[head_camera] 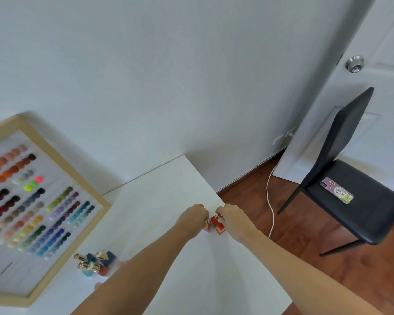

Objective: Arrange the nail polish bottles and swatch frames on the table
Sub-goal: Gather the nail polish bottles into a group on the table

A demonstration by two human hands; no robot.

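Observation:
Both arms reach out over the white table (159, 192) toward its far right edge. My left hand (193, 217) is closed on the gold cap of a pinkish-red nail polish bottle (207, 226). Just to the right, my right hand (231, 218) pinches the gold cap of a red bottle (213, 220), and a second red bottle (220, 228) stands right below it. The three bottles stand close together on the tabletop. A wooden swatch frame (35, 201) with rows of colour samples lies at the left. Several gold-capped blue, teal and pink bottles (95, 263) cluster beside the frame.
The table's right edge runs just beyond my right hand, with wooden floor (248, 196) below. A black chair (348, 192) with a phone (337, 193) on its seat stands to the right. A white cable (270, 201) hangs by the wall, near a white door (373, 133).

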